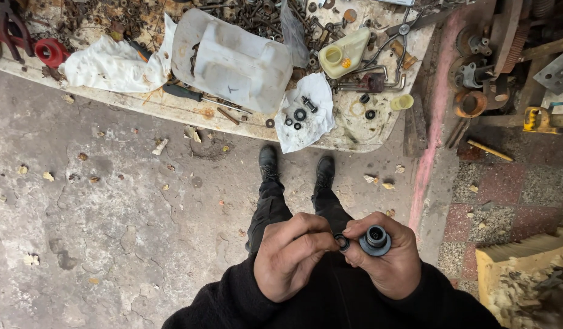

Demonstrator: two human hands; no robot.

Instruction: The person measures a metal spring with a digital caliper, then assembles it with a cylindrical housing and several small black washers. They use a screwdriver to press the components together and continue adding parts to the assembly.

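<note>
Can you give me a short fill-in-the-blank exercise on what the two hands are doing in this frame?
1. The right hand holds a dark round flanged part with a ____ opening on top.
2. The left hand pinches a small black ____ beside that part.
3. More small black parts lie on a ____ cloth at the bench's edge.

Missing words: round; ring; white
</note>
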